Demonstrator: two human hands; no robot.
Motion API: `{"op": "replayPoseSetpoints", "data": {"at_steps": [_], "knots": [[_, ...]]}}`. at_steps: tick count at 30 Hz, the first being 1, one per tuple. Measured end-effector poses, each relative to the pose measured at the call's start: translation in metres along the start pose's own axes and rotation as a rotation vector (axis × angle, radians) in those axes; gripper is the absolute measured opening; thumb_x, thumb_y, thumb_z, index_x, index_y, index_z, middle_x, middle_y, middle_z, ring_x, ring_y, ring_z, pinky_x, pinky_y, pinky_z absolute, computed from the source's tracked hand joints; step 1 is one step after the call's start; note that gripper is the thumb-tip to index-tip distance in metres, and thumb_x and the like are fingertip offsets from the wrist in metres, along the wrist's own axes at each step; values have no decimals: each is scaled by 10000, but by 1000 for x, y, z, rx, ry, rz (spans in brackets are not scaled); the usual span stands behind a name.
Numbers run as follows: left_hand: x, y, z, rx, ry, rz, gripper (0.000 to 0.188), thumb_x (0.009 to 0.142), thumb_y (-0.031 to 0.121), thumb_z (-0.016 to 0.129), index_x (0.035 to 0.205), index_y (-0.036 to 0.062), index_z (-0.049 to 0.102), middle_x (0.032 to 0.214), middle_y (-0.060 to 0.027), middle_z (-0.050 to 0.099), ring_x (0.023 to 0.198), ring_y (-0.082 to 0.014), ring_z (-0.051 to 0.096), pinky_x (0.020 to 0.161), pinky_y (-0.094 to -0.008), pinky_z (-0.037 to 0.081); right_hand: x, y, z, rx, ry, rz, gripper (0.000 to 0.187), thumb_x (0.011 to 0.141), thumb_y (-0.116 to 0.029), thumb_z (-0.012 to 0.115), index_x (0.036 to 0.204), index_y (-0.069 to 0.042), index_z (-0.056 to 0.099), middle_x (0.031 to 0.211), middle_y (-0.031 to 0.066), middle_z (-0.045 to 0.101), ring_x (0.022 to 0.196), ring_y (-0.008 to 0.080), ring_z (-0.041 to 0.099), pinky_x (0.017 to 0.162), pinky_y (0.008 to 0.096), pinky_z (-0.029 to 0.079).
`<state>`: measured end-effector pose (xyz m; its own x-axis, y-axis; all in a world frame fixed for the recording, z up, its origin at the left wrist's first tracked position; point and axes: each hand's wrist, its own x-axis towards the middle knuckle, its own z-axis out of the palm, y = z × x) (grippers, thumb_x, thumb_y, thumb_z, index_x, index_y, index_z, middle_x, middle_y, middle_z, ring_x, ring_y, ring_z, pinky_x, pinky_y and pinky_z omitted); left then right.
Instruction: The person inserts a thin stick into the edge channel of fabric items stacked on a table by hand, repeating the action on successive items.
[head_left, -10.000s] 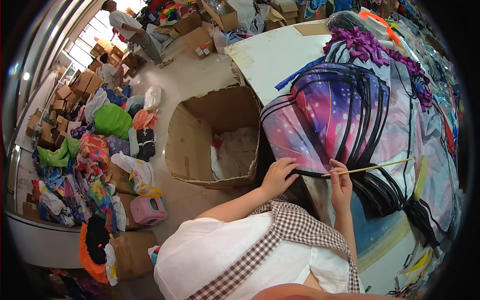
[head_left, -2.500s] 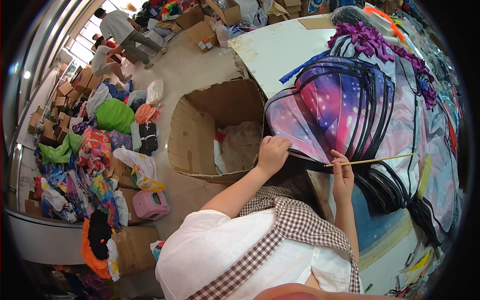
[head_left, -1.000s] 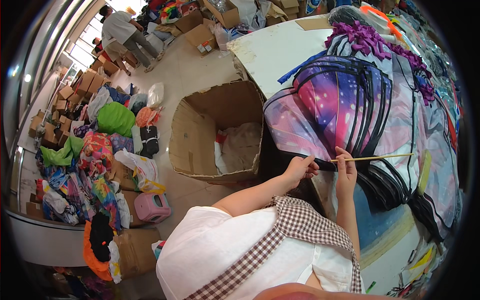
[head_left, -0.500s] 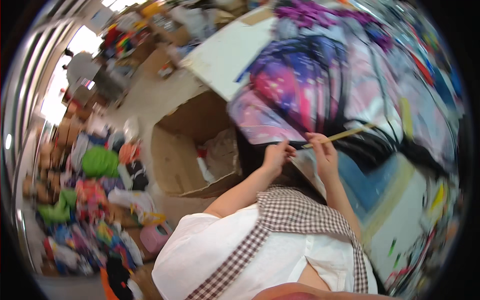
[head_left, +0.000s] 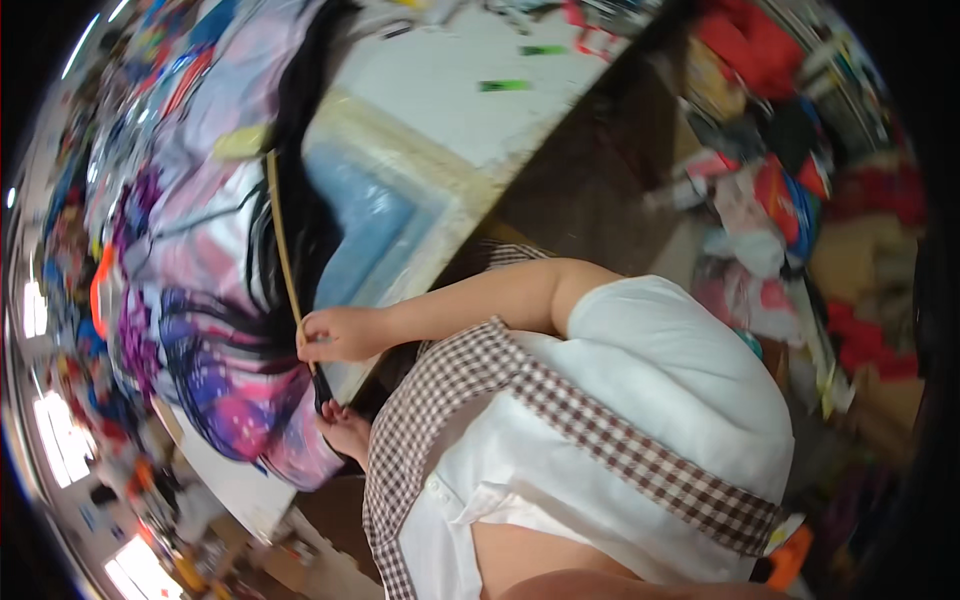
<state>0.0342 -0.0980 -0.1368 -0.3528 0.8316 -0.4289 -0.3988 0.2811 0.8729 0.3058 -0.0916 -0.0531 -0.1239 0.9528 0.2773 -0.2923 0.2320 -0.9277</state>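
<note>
My right hand (head_left: 343,334) is closed around the near end of a long, thin, yellowish stick (head_left: 281,235), which runs up across the pile. Just below it, my left hand (head_left: 346,432) has its fingers closed on a narrow black strap (head_left: 321,388). That strap lies between the two hands, at the edge of a heap of pink, blue and purple galaxy-print fabric pieces (head_left: 225,385). Black cords and straps (head_left: 268,300) trail over the heap. Part of my left hand and its forearm are hidden behind my checked apron. Motion blurs the finger details.
The heap rests on a white worktable (head_left: 425,95) bearing a clear-covered blue sheet (head_left: 365,225) and two small green strips (head_left: 503,86). A yellow piece (head_left: 243,143) lies near the stick's far end. Red cloth (head_left: 748,48) and mixed goods pile up beyond the table's right edge.
My view has swung strongly to the right, so the table and heap now lie on the left. The stick stays in my right hand. The cardboard box has left the view.
</note>
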Motion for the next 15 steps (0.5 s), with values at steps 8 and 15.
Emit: {"op": "replayPoseSetpoints", "data": {"at_steps": [8,15], "knots": [[0,13,18,65,115,-15,231,962,282,510,931,55,541,859,-25,589,726,-139,586,550,-218,414,-21,-14,-7,-60,96,-143,205,917,-232,600,867,-39,653,799,67,649,733,189,622,685,316,482],[18,13,17,160,25,19,209,948,257,516,928,51,548,844,-31,587,706,-137,572,546,-216,415,-50,-36,-7,-101,79,-105,263,903,-292,604,883,-34,648,777,73,655,721,181,616,649,344,472]]}}
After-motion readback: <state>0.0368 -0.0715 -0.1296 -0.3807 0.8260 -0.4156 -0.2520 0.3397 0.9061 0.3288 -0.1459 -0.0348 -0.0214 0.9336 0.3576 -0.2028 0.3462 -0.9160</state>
